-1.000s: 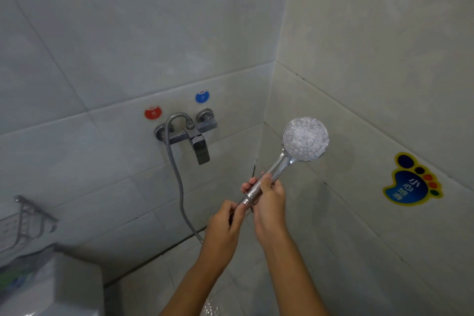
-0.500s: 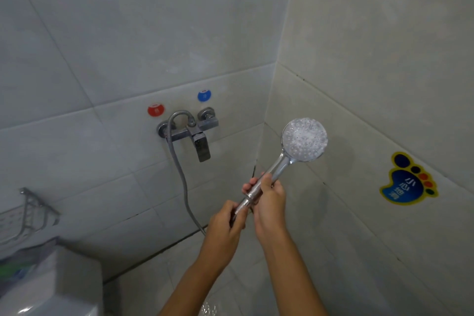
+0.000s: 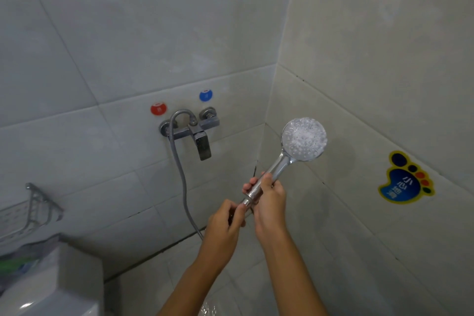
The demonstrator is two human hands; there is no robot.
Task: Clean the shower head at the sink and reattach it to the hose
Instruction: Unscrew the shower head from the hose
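The chrome shower head (image 3: pixel 304 139) points up and to the right, its round spray face toward me, in front of the tiled corner. My right hand (image 3: pixel 269 196) grips its handle from the right. My left hand (image 3: pixel 225 220) pinches the hose end at the bottom of the handle, where the two meet. The grey metal hose (image 3: pixel 182 177) loops out of the wall mixer (image 3: pixel 195 131) and hangs down behind my left hand, its lower part hidden.
Red (image 3: pixel 158 109) and blue (image 3: pixel 206 95) markers sit above the mixer. A metal wall rack (image 3: pixel 30 210) hangs at left above a white fixture (image 3: pixel 51 287). A blue foot-shaped sticker (image 3: pixel 405 179) is on the right wall. Tiled floor lies below.
Both hands and the shower head stay almost where they were. The view has drifted slightly, and my left fingers have shifted a little at the handle's base.
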